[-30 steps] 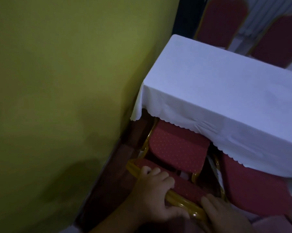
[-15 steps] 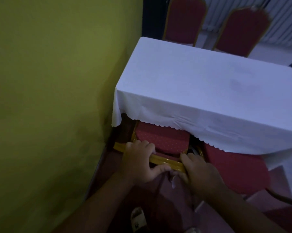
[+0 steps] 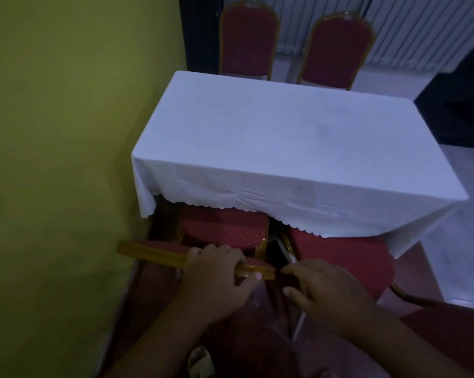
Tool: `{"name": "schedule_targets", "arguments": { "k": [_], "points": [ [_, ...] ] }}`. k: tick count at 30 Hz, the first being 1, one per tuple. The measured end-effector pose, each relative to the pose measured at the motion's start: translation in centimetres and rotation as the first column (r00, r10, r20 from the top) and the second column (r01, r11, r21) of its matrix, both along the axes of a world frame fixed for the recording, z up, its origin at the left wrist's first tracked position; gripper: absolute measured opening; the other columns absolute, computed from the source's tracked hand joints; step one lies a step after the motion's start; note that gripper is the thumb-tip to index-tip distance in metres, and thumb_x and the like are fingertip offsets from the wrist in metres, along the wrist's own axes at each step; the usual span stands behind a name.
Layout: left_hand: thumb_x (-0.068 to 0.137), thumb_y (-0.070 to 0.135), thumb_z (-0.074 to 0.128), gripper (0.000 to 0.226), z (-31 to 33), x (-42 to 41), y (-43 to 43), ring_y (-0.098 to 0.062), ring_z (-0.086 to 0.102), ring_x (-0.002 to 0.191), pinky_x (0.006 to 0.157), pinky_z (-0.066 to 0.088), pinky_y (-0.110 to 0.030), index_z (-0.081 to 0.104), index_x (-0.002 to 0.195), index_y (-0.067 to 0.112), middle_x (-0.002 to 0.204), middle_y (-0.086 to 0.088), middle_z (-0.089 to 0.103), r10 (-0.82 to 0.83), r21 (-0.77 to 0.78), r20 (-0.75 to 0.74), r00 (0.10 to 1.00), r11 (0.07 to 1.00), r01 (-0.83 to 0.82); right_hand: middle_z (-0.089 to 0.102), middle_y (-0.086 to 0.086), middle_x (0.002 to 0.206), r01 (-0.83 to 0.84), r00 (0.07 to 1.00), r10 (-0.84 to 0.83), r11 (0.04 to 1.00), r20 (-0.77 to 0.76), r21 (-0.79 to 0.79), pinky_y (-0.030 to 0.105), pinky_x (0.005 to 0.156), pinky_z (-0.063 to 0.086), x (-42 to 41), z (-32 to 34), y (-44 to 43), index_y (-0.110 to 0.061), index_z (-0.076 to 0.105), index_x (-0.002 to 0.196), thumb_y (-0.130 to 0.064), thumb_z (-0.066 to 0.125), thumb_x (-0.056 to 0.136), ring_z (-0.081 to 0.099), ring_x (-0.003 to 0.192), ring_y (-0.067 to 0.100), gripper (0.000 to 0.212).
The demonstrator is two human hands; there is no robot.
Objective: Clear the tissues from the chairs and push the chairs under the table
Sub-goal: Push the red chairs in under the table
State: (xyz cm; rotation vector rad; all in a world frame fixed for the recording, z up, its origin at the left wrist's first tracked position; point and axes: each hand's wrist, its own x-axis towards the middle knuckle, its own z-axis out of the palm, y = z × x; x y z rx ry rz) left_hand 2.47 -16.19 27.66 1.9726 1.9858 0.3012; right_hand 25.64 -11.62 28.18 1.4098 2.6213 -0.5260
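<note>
A red chair with a gold frame (image 3: 225,230) stands at the near left of the table (image 3: 285,148), its seat partly under the white cloth's scalloped edge. My left hand (image 3: 216,276) grips the gold top rail of this chair's back. My right hand (image 3: 326,287) hovers just right of the rail's end, off the rail, with fingers and thumb apart and nothing in them. A second red chair (image 3: 339,257) sits to the right, its seat partly under the cloth. A small pale scrap shows below my left thumb; I cannot tell what it is.
A yellow-green wall (image 3: 66,159) runs close along the left of the chair and table. Two more red chairs (image 3: 246,42) (image 3: 337,50) stand at the table's far side. My sandalled foot (image 3: 200,361) is on the floor below my hands.
The left chair's seat has gone further under the cloth. My right hand has come off the rail and now sits to its right. The view has pulled back and up.
</note>
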Motion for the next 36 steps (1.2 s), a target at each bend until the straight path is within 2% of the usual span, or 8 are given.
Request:
{"name": "schedule_targets", "arguments": {
  "k": [5, 10, 15, 20, 23, 25, 29, 36],
  "points": [
    [0.084, 0.072, 0.039, 0.050, -0.9, 13.5, -0.1, -0.008, 0.052, 0.100, 0.096, 0.039, -0.038, 0.061, 0.110, 0.036, 0.104, 0.018, 0.059, -0.001, -0.028, 0.076, 0.997, 1.000, 0.003, 0.061, -0.016, 0.104, 0.021, 0.999, -0.023, 0.999, 0.042, 0.034, 0.037, 0.081, 0.046, 13.5, 0.3, 1.2, -0.040, 0.055, 0.109, -0.062, 0.043, 0.083, 0.055, 0.100, 0.013, 0.036],
    [0.085, 0.070, 0.048, 0.054, -2.3, 30.2, 0.5, -0.015, 0.058, 0.100, 0.089, 0.046, -0.041, 0.062, 0.117, 0.029, 0.105, 0.010, 0.063, -0.045, 0.001, 0.163, 0.986, 0.999, 0.045, 0.062, -0.014, 0.108, -0.061, 0.994, 0.061, 0.998, 0.088, 0.006, 0.041, 0.086, 0.047, 27.3, 0.0, 2.4, -0.040, 0.057, 0.116, -0.065, 0.040, 0.081, 0.055, 0.101, 0.013, 0.046],
    [0.087, 0.073, 0.044, 0.061, -2.1, 42.6, 0.2, -0.012, 0.053, 0.112, 0.099, 0.043, -0.040, 0.051, 0.132, 0.032, 0.122, 0.011, 0.059, -0.142, -0.150, 0.288, 0.947, 0.970, 0.191, 0.061, -0.021, 0.111, -0.060, 0.992, 0.069, 0.995, 0.103, -0.084, 0.031, 0.081, 0.045, 39.4, 0.4, 2.9, -0.043, 0.057, 0.116, -0.068, 0.041, 0.084, 0.053, 0.099, 0.003, 0.044],
    [0.086, 0.076, 0.047, 0.072, -3.6, 48.8, -1.3, -0.019, 0.047, 0.119, 0.099, 0.045, -0.047, 0.037, 0.143, 0.033, 0.134, 0.005, 0.047, -0.270, -0.343, 0.417, 0.868, 0.837, 0.426, 0.058, -0.029, 0.095, -0.051, 0.999, 0.052, 0.993, 0.006, -0.106, 0.012, 0.067, 0.035, 47.1, 1.0, 2.4, -0.044, 0.062, 0.101, -0.077, 0.029, 0.086, 0.050, 0.088, -0.008, 0.050],
    [0.080, 0.084, 0.046, 0.078, -4.7, 50.6, -2.3, -0.016, 0.049, 0.113, 0.091, 0.049, -0.046, 0.043, 0.137, 0.031, 0.129, 0.007, 0.048, -0.265, -0.257, 0.325, 0.908, 0.899, 0.355, 0.058, -0.026, 0.095, -0.114, 0.993, 0.112, 0.980, -0.022, -0.161, 0.029, 0.074, 0.047, 50.4, 0.8, 1.4, -0.043, 0.063, 0.102, -0.084, 0.037, 0.079, 0.051, 0.089, -0.005, 0.054],
    [0.081, 0.085, 0.043, 0.075, -5.3, 51.1, -3.1, -0.016, 0.054, 0.106, 0.083, 0.052, -0.043, 0.051, 0.130, 0.028, 0.123, 0.007, 0.054, -0.284, -0.137, 0.218, 0.934, 0.938, 0.318, 0.060, -0.019, 0.100, -0.165, 0.983, 0.155, 0.981, -0.096, -0.100, 0.038, 0.074, 0.049, 52.0, 0.0, 0.9, -0.038, 0.064, 0.106, -0.084, 0.048, 0.074, 0.056, 0.090, 0.005, 0.058],
    [0.085, 0.081, 0.047, 0.064, -6.0, 51.5, -3.8, -0.017, 0.060, 0.082, 0.058, 0.051, -0.039, 0.063, 0.107, 0.024, 0.099, 0.005, 0.063, -0.305, 0.112, 0.107, 0.946, 0.949, 0.293, 0.054, -0.016, 0.085, -0.217, 0.962, 0.220, 0.975, -0.160, 0.037, 0.035, 0.062, 0.048, 52.2, -1.2, 1.3, -0.031, 0.058, 0.088, -0.082, 0.050, 0.075, 0.049, 0.075, 0.008, 0.053],
    [0.090, 0.074, 0.049, 0.058, -6.5, 50.6, -2.6, -0.019, 0.064, 0.076, 0.051, 0.050, -0.036, 0.067, 0.107, 0.021, 0.094, 0.003, 0.070, -0.401, 0.206, 0.107, 0.910, 0.904, 0.374, 0.049, -0.010, 0.077, -0.184, 0.961, 0.216, 0.965, -0.171, 0.188, 0.037, 0.055, 0.042, 52.4, -2.5, 1.4, -0.027, 0.055, 0.079, -0.080, 0.051, 0.075, 0.045, 0.069, 0.014, 0.054]
  ]
}}
